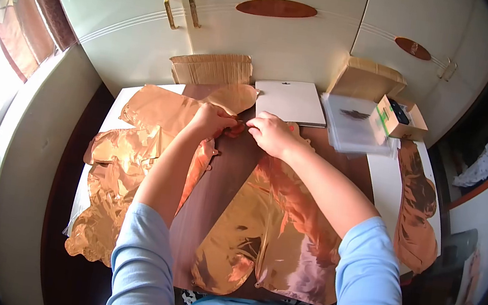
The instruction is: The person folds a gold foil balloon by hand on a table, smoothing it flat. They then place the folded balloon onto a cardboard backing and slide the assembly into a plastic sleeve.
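Note:
My left hand point(212, 119) is closed on the crumpled edge of a copper-coloured foil balloon point(236, 129) near the table's middle. Just to its right, my right hand point(271, 132) is closed too, thumb and fingertips pressed together; whatever is between them is too small to make out. Under my right forearm lies a large flat foil balloon point(288, 237), shiny and uninflated, reaching to the near table edge. More wrinkled copper foil balloons point(114, 191) are spread beneath and left of my left arm.
At the back stand a white flat box point(290, 100), a stack of clear plastic sleeves point(357, 127) and a small open carton point(409, 121) with a dark object. Another foil balloon point(416, 216) hangs over the right side. Cabinets point(270, 40) rise behind; a person point(486, 161) is at far right.

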{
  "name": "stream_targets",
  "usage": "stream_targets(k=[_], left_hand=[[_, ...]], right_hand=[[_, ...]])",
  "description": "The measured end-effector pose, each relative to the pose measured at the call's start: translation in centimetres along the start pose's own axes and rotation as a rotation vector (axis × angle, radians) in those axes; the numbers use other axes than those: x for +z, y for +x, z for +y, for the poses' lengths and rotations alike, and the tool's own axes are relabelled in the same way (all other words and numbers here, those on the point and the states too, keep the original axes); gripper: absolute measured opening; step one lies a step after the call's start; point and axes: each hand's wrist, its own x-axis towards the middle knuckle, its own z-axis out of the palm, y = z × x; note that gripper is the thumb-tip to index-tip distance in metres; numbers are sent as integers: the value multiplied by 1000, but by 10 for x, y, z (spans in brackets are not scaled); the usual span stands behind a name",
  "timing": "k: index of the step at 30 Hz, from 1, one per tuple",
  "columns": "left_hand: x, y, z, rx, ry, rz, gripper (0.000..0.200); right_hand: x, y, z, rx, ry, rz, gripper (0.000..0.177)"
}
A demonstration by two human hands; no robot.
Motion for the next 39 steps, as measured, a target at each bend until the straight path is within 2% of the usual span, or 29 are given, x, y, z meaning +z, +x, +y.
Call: stream_targets(k=[2, 5, 8, 11, 16, 19, 20, 25, 31, 35, 37, 39], left_hand=[[-5, 0, 1, -44, -54, -32, 33], [10, 38, -54, 115, -321, -35, 35], [-5, -4, -5, 135, -49, 95, 34], [-2, 9, -26, 267, 18, 185, 30], [-5, 3, -18, 230, 169, 224, 35], [-3, 6, -25, 273, 83, 269, 36], [-3, 7, -28, 291, 35, 282, 36], [-13, 1, -28, 224, 156, 186, 46], [-9, -5, -23, 218, 372, 168, 46], [1, -1, -19, 198, 577, 243, 39], [6, 7, -31, 219, 508, 298, 35], [9, 11, -38, 236, 415, 376, 33]], right_hand=[[13, 11, 3, -40, -34, 19, 17], [25, 20, 5, -81, -161, -23, 17], [33, 24, 7, -224, -365, -75, 15], [35, 27, 7, -332, -490, -111, 14], [36, 41, 5, -373, -495, -79, 17], [31, 50, 1, -270, -407, -94, 15], [29, 54, -2, -176, -377, -138, 14], [14, 72, -17, 207, -195, -337, 11], [25, 71, -9, -72, -302, -94, 8], [26, 69, -24, -57, -142, 114, 11], [28, 63, -31, -83, -98, 266, 13], [34, 58, -26, -112, -194, 254, 17]])
